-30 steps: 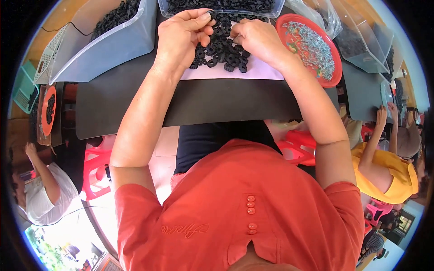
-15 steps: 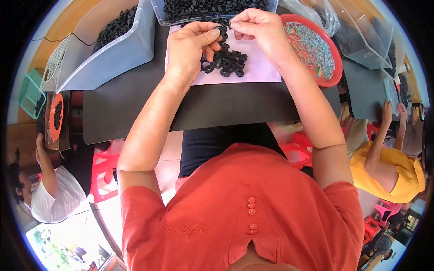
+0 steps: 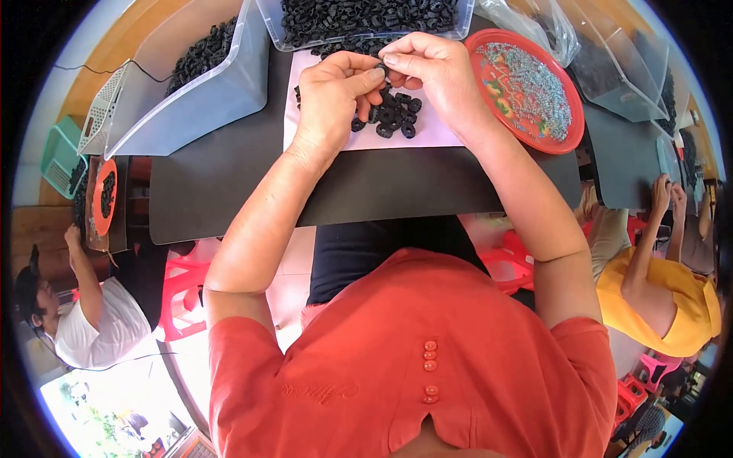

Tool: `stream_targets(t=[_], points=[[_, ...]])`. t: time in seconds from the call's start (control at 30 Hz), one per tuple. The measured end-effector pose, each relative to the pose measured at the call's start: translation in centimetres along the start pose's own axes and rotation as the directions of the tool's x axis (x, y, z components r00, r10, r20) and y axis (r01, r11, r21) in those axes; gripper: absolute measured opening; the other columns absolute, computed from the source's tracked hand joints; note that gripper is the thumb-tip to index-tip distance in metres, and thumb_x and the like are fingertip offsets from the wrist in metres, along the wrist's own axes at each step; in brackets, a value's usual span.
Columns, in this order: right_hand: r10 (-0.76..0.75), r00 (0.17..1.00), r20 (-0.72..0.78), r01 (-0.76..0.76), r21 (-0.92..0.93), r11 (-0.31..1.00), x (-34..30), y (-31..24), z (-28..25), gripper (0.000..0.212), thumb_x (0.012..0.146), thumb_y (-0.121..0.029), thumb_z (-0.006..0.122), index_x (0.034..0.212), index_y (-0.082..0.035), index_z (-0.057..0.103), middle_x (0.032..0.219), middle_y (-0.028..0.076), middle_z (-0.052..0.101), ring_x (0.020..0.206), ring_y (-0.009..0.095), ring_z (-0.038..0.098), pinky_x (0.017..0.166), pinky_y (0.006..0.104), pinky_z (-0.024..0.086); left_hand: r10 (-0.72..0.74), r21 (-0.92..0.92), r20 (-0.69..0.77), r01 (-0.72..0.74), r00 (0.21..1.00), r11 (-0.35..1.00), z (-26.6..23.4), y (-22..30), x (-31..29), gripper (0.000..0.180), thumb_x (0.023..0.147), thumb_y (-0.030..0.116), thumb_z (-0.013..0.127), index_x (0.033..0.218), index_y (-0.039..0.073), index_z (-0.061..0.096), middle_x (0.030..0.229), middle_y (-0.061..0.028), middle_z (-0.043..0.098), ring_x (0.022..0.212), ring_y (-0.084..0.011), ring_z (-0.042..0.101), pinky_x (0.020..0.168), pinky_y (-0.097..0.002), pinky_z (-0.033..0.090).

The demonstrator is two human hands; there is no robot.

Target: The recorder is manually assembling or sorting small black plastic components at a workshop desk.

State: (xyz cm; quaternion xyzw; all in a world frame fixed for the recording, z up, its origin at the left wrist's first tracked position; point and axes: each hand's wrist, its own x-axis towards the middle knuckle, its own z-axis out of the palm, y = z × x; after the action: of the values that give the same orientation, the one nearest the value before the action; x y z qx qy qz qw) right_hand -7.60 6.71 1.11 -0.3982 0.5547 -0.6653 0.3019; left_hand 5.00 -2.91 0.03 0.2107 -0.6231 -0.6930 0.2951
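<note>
My left hand point(image 3: 327, 103) is closed, thumb and forefinger pinching a small black ring-shaped part point(image 3: 382, 69). Fingertips of my right hand point(image 3: 437, 76) press together against that same part from the other side; whatever tiny thing they hold is hidden. Both hands hover over a pale pinkish sheet point(image 3: 437, 137) on the dark table point(image 3: 366, 179). Below the fingers lies a loose heap of black ring-shaped parts point(image 3: 393, 116). To the right of my right hand sits a red round tray point(image 3: 578, 114), spread with small pale blue-grey pieces point(image 3: 534, 84).
A clear bin point(image 3: 366, 40) full of black parts stands just beyond the sheet. Another large bin point(image 3: 195, 114) is at left. A clear plastic bag point(image 3: 561, 38) and a translucent bin point(image 3: 622, 95) are at right. One person point(image 3: 103, 324) works at left, another in yellow point(image 3: 664, 294) at right.
My hands have come together, the right fingertips now meeting the black part in my left hand. The whole view has shifted slightly, so the table appears lower and further right.
</note>
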Motion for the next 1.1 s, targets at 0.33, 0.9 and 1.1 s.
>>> stream_targets(t=[0.33,0.9,1.1], points=[[-0.257,0.965,0.052,0.262,-0.250,0.932,0.3,1.2,-0.4,0.010,0.084,-0.008,0.063,0.084,0.002,0.066,0.066,0.006,0.063,0.060,0.011,0.058,0.056,0.0253,0.045,-0.002,0.046,-0.045,0.004,0.999,0.999,0.1,0.1,-0.1,0.016,0.087,0.003,0.063,0.099,-0.007,0.062,0.079,-0.0097,0.065,0.060,-0.0107,0.058,0.046,-0.0209,0.043],[-0.458,0.880,0.121,0.418,-0.653,0.632,-0.1,1.8,-0.2,0.013,0.088,-0.006,0.057,0.096,0.000,0.065,0.072,0.012,0.065,0.066,0.017,0.064,0.062,0.0281,0.050,-0.002,0.164,-0.069,0.013,0.998,0.986,0.4,0.1,-0.5,0.015,0.087,0.005,0.064,0.097,-0.006,0.064,0.078,-0.0073,0.065,0.060,-0.0096,0.056,0.048,-0.0210,0.043],[-0.536,0.832,0.143,0.453,-0.733,0.508,-0.2,2.2,0.0,0.007,0.082,-0.005,0.058,0.086,-0.002,0.062,0.073,0.014,0.063,0.066,0.029,0.064,0.059,0.0375,0.049,-0.050,0.132,-0.078,0.060,0.996,0.990,0.8,-0.4,-0.6,0.015,0.086,0.003,0.064,0.098,-0.006,0.064,0.078,-0.0072,0.064,0.061,-0.0098,0.057,0.047,-0.0217,0.043]])
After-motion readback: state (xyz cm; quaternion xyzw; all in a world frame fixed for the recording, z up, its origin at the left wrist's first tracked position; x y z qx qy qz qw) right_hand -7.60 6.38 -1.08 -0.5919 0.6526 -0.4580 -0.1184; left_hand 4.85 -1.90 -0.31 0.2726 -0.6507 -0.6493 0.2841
